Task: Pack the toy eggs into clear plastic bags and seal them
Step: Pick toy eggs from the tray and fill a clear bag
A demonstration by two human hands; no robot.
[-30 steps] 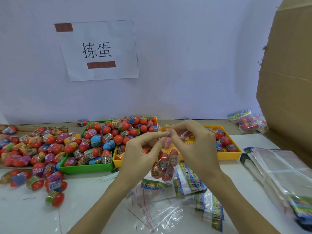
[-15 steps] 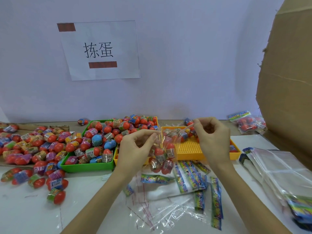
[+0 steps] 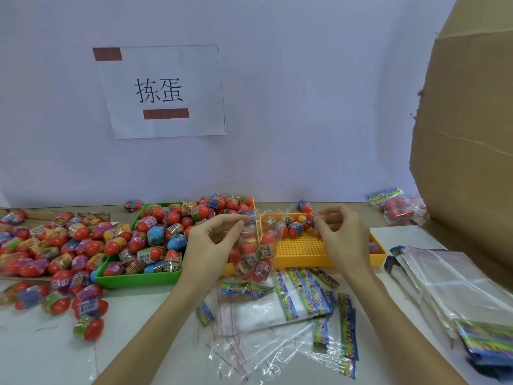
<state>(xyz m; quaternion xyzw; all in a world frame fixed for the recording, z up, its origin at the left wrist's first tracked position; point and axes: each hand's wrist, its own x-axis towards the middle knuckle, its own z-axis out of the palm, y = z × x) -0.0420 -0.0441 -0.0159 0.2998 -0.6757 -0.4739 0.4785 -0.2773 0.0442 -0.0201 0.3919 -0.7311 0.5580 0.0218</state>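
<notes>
Your left hand (image 3: 215, 240) pinched the near top corner of the clear bag (image 3: 251, 245) between thumb and forefinger, the other fingers loosely curled beneath. Your right hand (image 3: 342, 240), at about three o'clock from it, had its fingers curled in a pinch at the other end of the bag's mouth, though motion blur and glare on the film meant I could not tell for certain whether it held the sealing flap or only a peel strip. The bag hung between the two hands, its load of toy eggs (image 3: 254, 259) sagging toward six o'clock, over the front edge of the yellow tray (image 3: 302, 259).

To seal well at that point, my judgement was this: you needed the mouth pulled taut and level between both pinches, so the flap folded straight and the adhesive met clean film without wrinkles. You wanted the eggs settled low, well apart from the seal line; any egg riding high would have buckled the flap.

Outward from there, the green tray (image 3: 138, 279) of loose eggs sat at nine o'clock, empty bags (image 3: 455, 279) lay stacked at four o'clock, and a finished pack (image 3: 394, 204) rested at one o'clock beside the cardboard box (image 3: 472, 162).
</notes>
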